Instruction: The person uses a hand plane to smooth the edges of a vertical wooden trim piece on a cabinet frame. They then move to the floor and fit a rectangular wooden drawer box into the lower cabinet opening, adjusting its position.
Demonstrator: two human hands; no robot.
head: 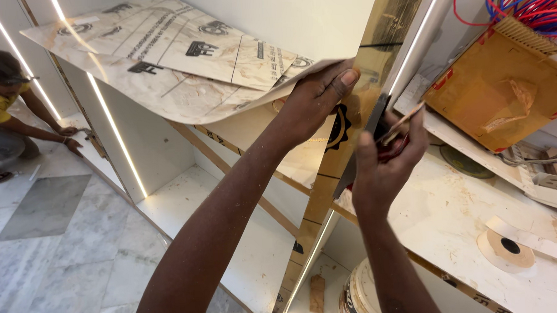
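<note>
your left hand [317, 101] pinches the film [180, 60] peeled off the gold strip [383, 39]; your right hand [385, 164] is clamped on a blade [368, 137].

A peeled protective sheet [180, 60] is held up at the centre by the left hand [316, 98], against the front edge of an upright panel [353, 141]. Just right of it, a blade [368, 137] is gripped by the right hand [385, 164]. Further right, a tape roll [505, 250] is laid on a shelf [456, 217], with a box [507, 84] above. At far left, another person [4, 112] is crouched on the floor [51, 248].
</note>
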